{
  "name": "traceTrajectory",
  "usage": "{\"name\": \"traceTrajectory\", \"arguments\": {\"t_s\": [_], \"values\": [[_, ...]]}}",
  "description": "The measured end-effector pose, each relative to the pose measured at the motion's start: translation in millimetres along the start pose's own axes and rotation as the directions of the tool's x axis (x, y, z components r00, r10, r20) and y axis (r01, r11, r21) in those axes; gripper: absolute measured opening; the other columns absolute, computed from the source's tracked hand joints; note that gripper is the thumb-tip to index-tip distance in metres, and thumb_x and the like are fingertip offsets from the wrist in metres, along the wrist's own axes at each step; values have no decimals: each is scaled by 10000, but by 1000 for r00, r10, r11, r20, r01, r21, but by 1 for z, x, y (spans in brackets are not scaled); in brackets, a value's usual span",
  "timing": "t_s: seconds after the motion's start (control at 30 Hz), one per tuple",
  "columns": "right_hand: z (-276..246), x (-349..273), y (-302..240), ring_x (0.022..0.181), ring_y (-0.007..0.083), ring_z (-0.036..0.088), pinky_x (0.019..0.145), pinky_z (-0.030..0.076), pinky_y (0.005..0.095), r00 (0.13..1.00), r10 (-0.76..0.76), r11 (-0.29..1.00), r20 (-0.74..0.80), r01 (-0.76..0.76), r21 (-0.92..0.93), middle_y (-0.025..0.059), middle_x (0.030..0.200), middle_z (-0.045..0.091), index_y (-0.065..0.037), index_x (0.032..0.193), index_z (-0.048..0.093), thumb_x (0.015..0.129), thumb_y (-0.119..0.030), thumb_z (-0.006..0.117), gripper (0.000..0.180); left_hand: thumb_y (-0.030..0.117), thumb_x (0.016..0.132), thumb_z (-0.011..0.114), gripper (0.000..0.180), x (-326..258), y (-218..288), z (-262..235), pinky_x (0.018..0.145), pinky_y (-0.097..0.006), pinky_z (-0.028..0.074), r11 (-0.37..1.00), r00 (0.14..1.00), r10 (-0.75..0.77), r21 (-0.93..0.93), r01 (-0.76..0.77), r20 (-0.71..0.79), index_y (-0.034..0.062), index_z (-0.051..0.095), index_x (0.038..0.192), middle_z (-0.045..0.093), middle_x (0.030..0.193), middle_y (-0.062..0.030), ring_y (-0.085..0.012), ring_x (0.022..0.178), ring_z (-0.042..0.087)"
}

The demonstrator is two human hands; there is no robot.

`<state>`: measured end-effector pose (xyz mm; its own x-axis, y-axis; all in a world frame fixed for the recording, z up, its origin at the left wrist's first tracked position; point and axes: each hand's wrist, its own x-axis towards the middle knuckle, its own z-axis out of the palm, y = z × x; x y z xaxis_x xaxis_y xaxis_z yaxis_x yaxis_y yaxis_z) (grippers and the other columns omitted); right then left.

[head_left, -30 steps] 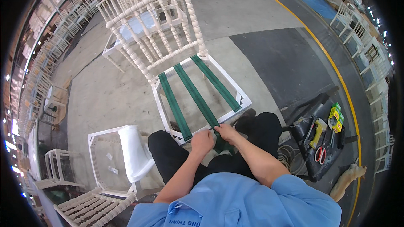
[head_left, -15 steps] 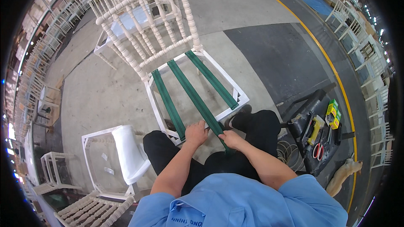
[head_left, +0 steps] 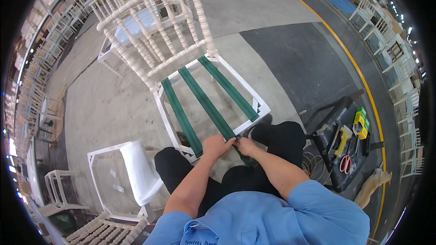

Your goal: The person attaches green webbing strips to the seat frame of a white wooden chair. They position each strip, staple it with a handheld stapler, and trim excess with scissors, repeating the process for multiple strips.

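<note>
At one chair [head_left: 242, 81]: three straps [head_left: 202, 95]; two hands [head_left: 218, 146]

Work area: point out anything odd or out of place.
What looks like a pale dog is beside the black tool stand, odd in a workspace. Small pale scraps lie loose at lower left, like litter. Green straps on the chair show no obvious damage.

L hand [head_left: 215, 147] & R hand [head_left: 248, 147] hide part of mid green strap [head_left: 205, 101] nr front rail [head_left: 190, 156]; exact grip unclear. Lower-L chair [head_left: 122, 217] cut off at btm edge, ditto blue shirt [head_left: 268, 213]. Far-L chairs [head_left: 50, 49] too sm. to count.
</note>
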<state>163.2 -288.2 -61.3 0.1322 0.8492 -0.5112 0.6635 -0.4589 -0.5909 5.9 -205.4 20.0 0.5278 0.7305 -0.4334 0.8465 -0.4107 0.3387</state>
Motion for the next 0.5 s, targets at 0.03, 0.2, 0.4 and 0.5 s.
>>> {"name": "traceTrajectory", "arguments": {"t_s": [0.03, 0.2, 0.4, 0.5], "values": [[1, 1, 1, 1152, 455, 678, 992, 532, 528, 999, 37, 999, -15, -37, 14, 273, 1222, 713, -9, 1286, 700, 1060, -403, 587, 469, 707, 961, 567, 735, 0, 2, 2, 816, -497, 602, 999, 999, -35, 29, 35, 18, 3, 773, 1008, 788, 943, -212, -391, 914, 770], [-4, -12, 14, 1011, 395, 726, 876, 565, 496, 972, 185, 979, -142, -170, 113, 237, 1084, 747, -1, 1224, 710, 1048, -360, 604, 414, 718, 967, 556, 734, -2, 3, 12, 795, -492, 603, 998, 999, -5, 64, 7, -35, 16, 762, 1021, 786, 941, -216, -378, 915, 775], [3, -7, 3, 715, 242, 607, 694, 533, 405, 673, 288, -82, 681, -691, 718, 113, 871, 651, -64, 1082, 670, 1042, -788, 298, 814, 718, 962, 565, 724, 1, 0, 17, 760, -492, 603, 999, 996, 12, 53, -8, -84, 18, 749, 989, 776, 896, -212, -387, 861, 770], [15, 10, -11, 722, 232, 600, 690, 531, 387, 725, 190, -416, 662, -551, 723, 95, 886, 654, -77, 1102, 665, 1054, -768, 293, 786, 701, 969, 565, 702, 3, -1, 16, 770, -482, 604, 998, 999, -7, 64, 9, -38, 23, 744, 1016, 783, 923, -199, -372, 880, 774]]}}
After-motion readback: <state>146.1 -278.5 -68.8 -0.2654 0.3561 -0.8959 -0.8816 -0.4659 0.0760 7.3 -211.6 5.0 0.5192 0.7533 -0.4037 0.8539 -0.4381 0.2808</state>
